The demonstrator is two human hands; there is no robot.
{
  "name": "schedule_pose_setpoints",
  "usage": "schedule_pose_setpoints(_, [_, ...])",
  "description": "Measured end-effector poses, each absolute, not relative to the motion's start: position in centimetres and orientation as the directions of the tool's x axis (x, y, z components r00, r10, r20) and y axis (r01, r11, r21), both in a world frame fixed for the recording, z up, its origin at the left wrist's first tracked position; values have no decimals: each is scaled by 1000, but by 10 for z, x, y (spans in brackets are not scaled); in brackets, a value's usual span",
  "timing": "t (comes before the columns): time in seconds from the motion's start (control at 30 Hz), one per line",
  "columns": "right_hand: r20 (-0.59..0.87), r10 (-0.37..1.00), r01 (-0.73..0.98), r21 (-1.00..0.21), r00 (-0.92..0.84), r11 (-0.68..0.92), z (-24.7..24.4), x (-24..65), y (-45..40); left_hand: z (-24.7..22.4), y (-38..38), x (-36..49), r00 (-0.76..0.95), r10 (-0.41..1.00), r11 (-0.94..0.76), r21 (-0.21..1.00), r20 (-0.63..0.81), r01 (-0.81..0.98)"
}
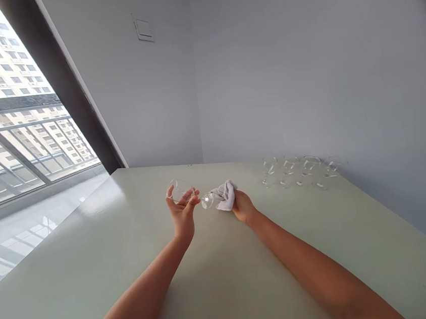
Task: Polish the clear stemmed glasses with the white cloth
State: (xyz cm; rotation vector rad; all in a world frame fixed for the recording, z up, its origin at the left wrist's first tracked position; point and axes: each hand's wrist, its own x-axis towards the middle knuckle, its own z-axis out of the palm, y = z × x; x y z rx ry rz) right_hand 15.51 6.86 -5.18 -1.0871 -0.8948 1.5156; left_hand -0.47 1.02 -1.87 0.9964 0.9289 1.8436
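A clear stemmed glass (180, 189) lies sideways in the air over the table, its bowl toward the left and its round foot toward the right. My left hand (183, 208) is closed around the bowl and stem. Beside the foot, my right hand (243, 207) grips a crumpled white cloth (225, 195). The cloth is at the right edge of the foot; whether it touches the glass is hard to tell. Most fingers of my right hand are hidden behind the cloth.
Several clear stemmed glasses (307, 167) stand in a group at the table's back right, near the grey wall (302, 69). The pale glossy table (94, 263) spans the view. A window (11, 125) with a railing outside is on the left; a switch (143, 29) is on the wall.
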Motion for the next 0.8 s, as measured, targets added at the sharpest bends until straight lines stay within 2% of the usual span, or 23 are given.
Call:
schedule_pose_setpoints(0.17, [-127,965,-336,-920,-228,-201,-52,125,40,-30,4,4,-217,918,-385,877,332,-286])
schedule_pose_setpoints(0.27, [-131,968,-349,-915,-212,-201,-56,120,35,-38,6,5,-151,936,-341,925,318,-166])
schedule_pose_setpoints(0.4, [-126,977,-309,-935,-172,-175,-62,126,42,-46,13,3,-172,933,-319,948,317,16])
schedule_pose_setpoints(0.63, [127,989,16,-992,-70,128,-69,129,47,-53,16,8,-208,959,-238,945,192,-223])
schedule_pose_setpoints(0.8, [249,965,119,-959,-87,258,-72,133,43,-55,21,13,-255,954,-243,905,158,-349])
